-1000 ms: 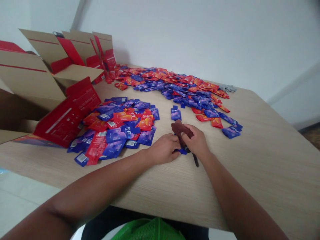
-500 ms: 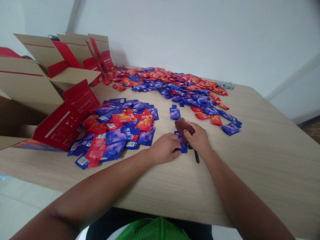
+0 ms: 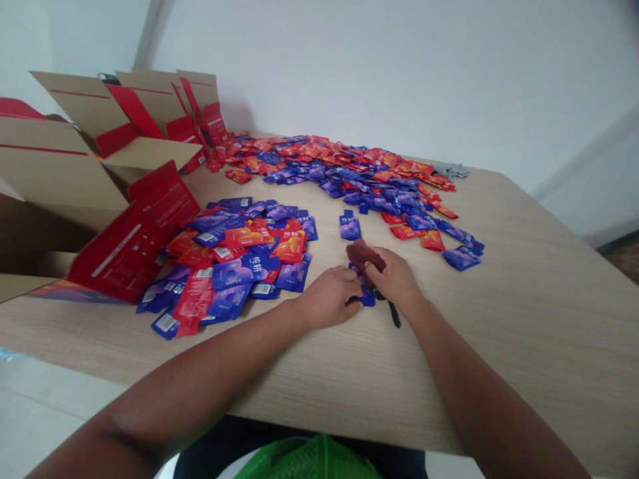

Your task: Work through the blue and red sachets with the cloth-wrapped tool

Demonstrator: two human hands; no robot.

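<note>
My left hand (image 3: 333, 297), fingers curled, presses on the left edge of a blue sachet (image 3: 368, 297) lying on the table. My right hand (image 3: 394, 276) is closed around a brown, soft-looking piece (image 3: 363, 255), perhaps cloth, and holds it over the upper part of that sachet. From under the right hand sticks out a slim black thing (image 3: 395, 315); its other end is hidden. Just beyond the hands lies another blue sachet (image 3: 350, 227), face up. To the left of my left hand spreads a loose heap of blue and red sachets (image 3: 239, 269).
A long pile of red and blue sachets (image 3: 344, 169) runs along the back of the table (image 3: 524, 319). Open red and tan cardboard boxes (image 3: 114, 253) stand at the left. A grey crumpled item (image 3: 452, 171) lies at the back right.
The brown piece has shifted slightly left and down in my right hand's grip. My left hand stays on the sachet, and the piles look unchanged.
</note>
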